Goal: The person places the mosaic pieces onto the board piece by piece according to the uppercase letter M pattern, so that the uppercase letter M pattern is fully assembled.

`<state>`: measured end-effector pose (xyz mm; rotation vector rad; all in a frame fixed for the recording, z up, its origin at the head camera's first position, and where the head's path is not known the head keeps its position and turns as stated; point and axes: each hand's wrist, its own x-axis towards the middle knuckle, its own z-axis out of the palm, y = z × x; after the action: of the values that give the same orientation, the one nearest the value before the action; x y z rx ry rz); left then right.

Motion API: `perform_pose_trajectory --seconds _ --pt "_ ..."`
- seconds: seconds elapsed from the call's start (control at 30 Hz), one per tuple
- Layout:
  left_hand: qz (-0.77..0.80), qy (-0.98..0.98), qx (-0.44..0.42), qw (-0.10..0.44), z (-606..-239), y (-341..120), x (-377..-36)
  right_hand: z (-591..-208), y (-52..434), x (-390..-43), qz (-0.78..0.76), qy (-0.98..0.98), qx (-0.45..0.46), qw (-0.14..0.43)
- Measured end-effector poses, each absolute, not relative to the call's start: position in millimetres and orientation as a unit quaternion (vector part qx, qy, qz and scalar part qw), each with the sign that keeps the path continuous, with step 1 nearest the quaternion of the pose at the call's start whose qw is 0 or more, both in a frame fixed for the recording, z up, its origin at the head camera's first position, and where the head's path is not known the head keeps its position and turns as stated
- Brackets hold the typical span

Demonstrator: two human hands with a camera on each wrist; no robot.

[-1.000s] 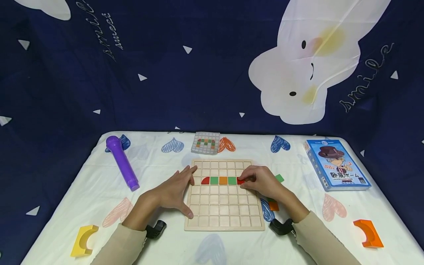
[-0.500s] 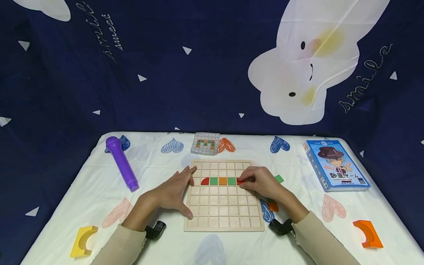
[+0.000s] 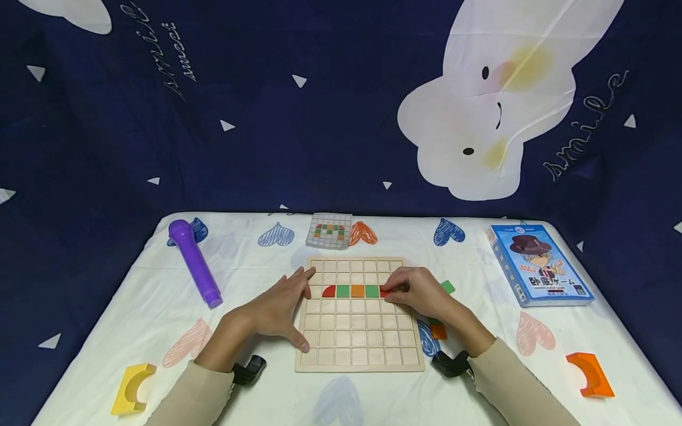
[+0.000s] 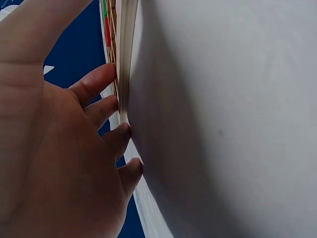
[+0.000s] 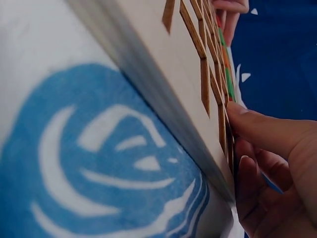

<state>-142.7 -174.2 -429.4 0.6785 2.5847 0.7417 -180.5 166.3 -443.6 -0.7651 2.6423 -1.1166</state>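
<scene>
A wooden grid board (image 3: 359, 340) lies flat on the table. Along one row run a rounded red tile (image 3: 330, 291), a green tile (image 3: 343, 291), an orange tile (image 3: 357, 291) and another green tile (image 3: 372, 291). At the row's right end my right hand (image 3: 421, 290) pinches a red tile (image 3: 383, 292) between thumb and fingers, partly covering it. My left hand (image 3: 279, 305), fingers spread, rests against the board's left edge; in the left wrist view its fingertips (image 4: 110, 105) touch the rim. A small pattern card (image 3: 329, 232) lies behind the board.
Right of the board lie a loose green tile (image 3: 448, 287) and an orange tile (image 3: 439, 332), partly behind my right forearm. A purple microphone-shaped object (image 3: 197, 266) and a yellow arch block (image 3: 128, 390) are left; a blue game box (image 3: 540, 266) and an orange arch block (image 3: 594, 376) are right.
Both hands hold almost the same place, the right one still pinching the red tile at the row's end. The whole view has shifted very slightly.
</scene>
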Motion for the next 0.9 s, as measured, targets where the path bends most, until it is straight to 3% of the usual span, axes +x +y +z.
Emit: perform_pose_trajectory --seconds 0.9 --pt "0.256 0.917 0.245 0.183 -429.7 -174.7 -143.4 -437.2 173.2 -181.7 -0.395 0.879 -0.256 0.077"
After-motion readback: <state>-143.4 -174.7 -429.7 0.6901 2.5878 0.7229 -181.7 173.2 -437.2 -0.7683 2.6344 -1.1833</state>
